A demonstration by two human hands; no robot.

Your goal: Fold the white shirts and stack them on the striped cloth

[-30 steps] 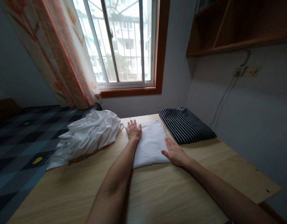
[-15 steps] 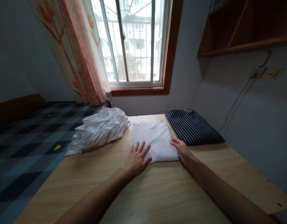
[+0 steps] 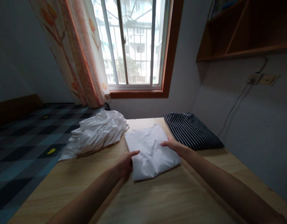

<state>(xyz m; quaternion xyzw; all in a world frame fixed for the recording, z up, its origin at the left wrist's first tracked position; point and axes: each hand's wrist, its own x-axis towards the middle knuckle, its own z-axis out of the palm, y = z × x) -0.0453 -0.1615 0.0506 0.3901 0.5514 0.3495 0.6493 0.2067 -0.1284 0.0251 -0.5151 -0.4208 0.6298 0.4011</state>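
A folded white garment (image 3: 150, 149) is raised slightly off the wooden table (image 3: 157, 199), its near edge tilted up. My left hand (image 3: 125, 162) grips its left near edge, thumb on top and fingers underneath. My right hand (image 3: 173, 145) holds its right side in the same way. Both forearms reach in from the bottom of the view.
A crumpled white cloth (image 3: 97, 132) lies at the table's left rear, spilling onto a bed with a checked cover (image 3: 22, 140). A folded dark striped garment (image 3: 192, 130) sits at the right rear by the wall. A window, a curtain and a wall shelf are behind.
My hands went from lying flat on the folded white garment to gripping its sides. The garment has lifted, turned a little and come nearer to me.
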